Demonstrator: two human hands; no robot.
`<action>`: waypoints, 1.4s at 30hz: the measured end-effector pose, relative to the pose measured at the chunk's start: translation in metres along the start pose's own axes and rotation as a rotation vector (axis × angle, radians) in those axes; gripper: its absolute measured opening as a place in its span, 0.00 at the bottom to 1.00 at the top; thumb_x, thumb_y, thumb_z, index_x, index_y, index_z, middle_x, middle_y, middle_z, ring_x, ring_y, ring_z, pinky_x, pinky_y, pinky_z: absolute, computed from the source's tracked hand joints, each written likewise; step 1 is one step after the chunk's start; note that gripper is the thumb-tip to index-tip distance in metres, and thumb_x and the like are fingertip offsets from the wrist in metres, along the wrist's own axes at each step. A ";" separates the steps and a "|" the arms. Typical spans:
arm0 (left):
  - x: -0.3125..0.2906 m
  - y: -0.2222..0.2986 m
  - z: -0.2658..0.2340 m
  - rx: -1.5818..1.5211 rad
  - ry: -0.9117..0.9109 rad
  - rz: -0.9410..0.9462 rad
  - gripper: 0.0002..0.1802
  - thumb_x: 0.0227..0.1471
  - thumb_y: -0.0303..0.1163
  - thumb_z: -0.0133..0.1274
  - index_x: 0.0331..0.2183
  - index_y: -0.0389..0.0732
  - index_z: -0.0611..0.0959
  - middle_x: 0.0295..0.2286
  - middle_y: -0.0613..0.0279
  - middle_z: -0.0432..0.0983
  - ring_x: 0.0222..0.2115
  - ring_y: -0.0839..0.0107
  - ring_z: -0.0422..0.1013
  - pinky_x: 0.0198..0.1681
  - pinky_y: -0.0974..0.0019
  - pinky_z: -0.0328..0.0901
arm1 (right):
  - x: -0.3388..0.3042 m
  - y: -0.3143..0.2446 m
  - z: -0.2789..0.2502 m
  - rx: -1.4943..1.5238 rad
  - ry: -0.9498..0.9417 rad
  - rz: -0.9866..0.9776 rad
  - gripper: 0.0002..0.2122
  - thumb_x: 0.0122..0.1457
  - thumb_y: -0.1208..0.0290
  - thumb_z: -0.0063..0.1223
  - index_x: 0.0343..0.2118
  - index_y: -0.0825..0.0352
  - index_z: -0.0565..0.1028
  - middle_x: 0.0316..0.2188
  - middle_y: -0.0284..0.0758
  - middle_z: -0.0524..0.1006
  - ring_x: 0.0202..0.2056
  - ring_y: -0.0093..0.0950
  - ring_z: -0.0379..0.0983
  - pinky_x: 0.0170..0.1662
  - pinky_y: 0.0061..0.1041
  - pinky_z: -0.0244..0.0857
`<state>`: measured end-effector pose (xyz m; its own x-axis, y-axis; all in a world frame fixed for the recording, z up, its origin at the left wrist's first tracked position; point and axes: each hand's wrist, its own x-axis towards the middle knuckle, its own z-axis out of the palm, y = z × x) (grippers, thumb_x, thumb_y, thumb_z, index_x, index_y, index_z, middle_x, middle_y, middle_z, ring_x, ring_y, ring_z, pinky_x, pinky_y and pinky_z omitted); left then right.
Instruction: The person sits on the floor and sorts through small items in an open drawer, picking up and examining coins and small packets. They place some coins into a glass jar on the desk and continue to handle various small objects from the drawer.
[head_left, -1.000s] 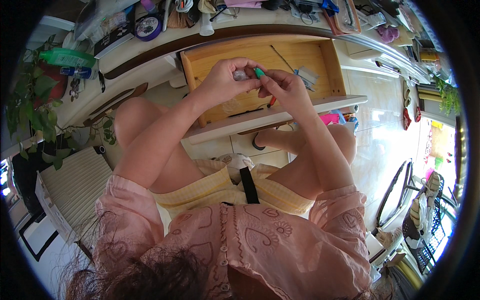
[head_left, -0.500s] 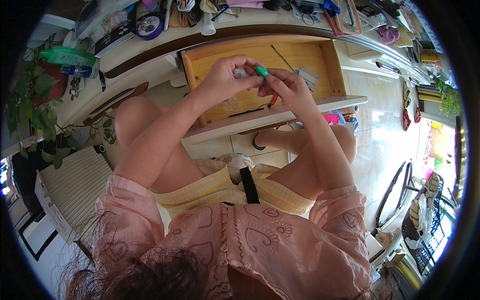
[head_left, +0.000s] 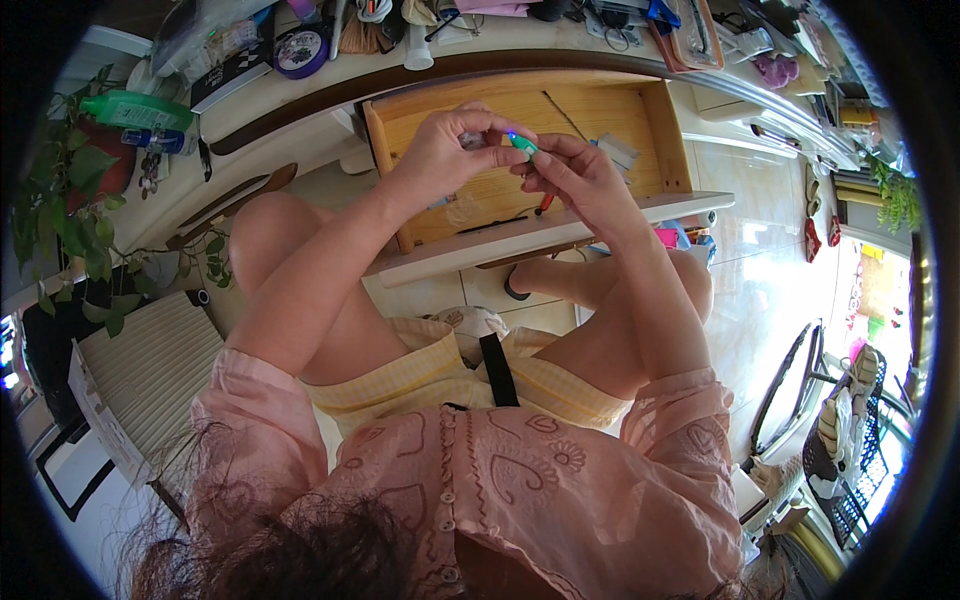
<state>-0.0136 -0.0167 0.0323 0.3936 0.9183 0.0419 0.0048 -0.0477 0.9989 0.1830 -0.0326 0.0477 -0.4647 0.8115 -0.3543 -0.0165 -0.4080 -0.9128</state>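
Above the open wooden drawer (head_left: 412,122), both hands meet at a small green object (head_left: 523,146) whose far-left end shows a bright blue spot. My right hand (head_left: 580,178) pinches it between thumb and curled fingers. From the other side, my left hand (head_left: 452,152) has its thumb and fingertips closed at the blue end. A bit of clear, crumpled material (head_left: 470,141) shows within the left hand's curl; I cannot make out what it is. Below the hands, an orange-red item (head_left: 545,204) lies in the drawer, partly hidden.
In the drawer lie a thin dark rod (head_left: 566,115), a clear flat piece (head_left: 618,152) and crumpled clear plastic (head_left: 462,212). The cluttered desktop (head_left: 480,62) runs behind, with a purple tape roll (head_left: 300,52). A green bottle (head_left: 138,111) and a trailing plant (head_left: 85,225) stand left.
The green object has turned slightly, and a blue spot now shows at its end. The left fingers have shifted onto that end, and the clear material shows less.
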 end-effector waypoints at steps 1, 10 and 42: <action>0.000 -0.003 0.002 -0.032 0.005 0.002 0.10 0.40 0.28 0.59 0.31 0.42 0.82 0.24 0.72 0.70 0.24 0.84 0.65 0.27 0.79 0.59 | 0.000 0.001 0.000 0.026 -0.004 -0.011 0.14 0.58 0.69 0.44 0.44 0.71 0.66 0.34 0.35 0.73 0.34 0.20 0.70 0.39 0.18 0.65; 0.000 -0.005 0.005 -0.071 0.008 -0.017 0.10 0.40 0.29 0.60 0.30 0.41 0.82 0.24 0.72 0.71 0.25 0.84 0.65 0.27 0.79 0.60 | 0.004 0.015 -0.004 0.128 -0.055 -0.037 0.13 0.59 0.65 0.42 0.42 0.68 0.67 0.31 0.30 0.71 0.32 0.17 0.66 0.39 0.19 0.63; 0.000 0.010 0.000 0.124 0.106 0.070 0.08 0.41 0.24 0.57 0.30 0.38 0.81 0.22 0.71 0.68 0.23 0.84 0.61 0.26 0.79 0.57 | 0.006 -0.014 0.006 -0.151 0.084 -0.058 0.11 0.56 0.66 0.48 0.37 0.69 0.70 0.27 0.30 0.71 0.28 0.17 0.67 0.33 0.16 0.62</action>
<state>-0.0139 -0.0171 0.0419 0.2978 0.9470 0.1205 0.0970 -0.1556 0.9831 0.1755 -0.0249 0.0594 -0.3910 0.8666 -0.3101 0.0948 -0.2972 -0.9501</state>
